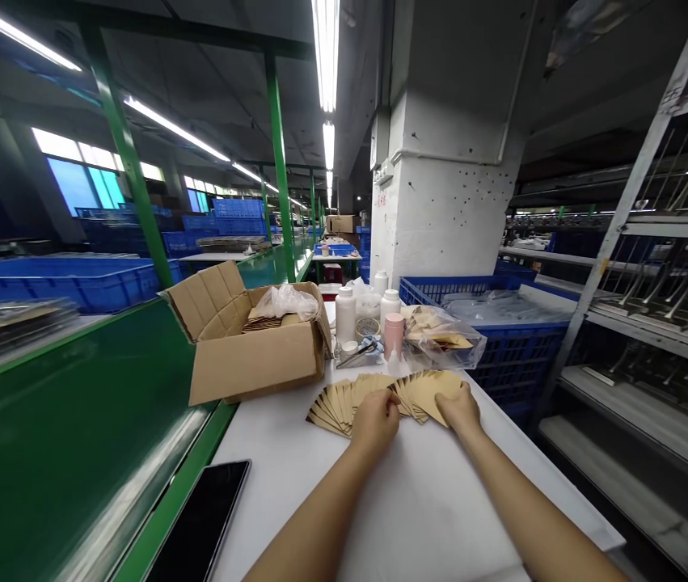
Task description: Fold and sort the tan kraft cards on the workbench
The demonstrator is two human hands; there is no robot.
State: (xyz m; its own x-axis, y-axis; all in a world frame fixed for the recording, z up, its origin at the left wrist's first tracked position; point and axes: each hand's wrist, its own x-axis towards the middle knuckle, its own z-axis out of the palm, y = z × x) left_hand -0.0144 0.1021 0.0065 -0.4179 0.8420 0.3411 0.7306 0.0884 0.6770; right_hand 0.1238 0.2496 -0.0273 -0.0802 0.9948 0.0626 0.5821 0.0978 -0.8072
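A fanned row of tan paper pieces with dark edges (pixel 337 404), perhaps small envelopes or sandpaper sheets, lies across the white table (pixel 295 461). My left hand (pixel 376 419) rests at the middle of the row with its fingers curled together; what is between them, if anything, is hidden. At the right end, my right hand (pixel 460 406) pinches the edge of a tan paper piece (pixel 432 391) between thumb and fingers. Behind the row stand a pink bottle (pixel 393 335) and white bottles (pixel 345 315). A clear bag of tan pieces (pixel 444 338) lies behind my right hand.
An open cardboard box (pixel 259 360) with tan pieces and plastic stands at the table's left. A phone (pixel 201 521) lies at the near left, beside the green conveyor (pixel 107 404). Blue crates (pixel 495 352) and a metal rack (pixel 640 323) border the right side.
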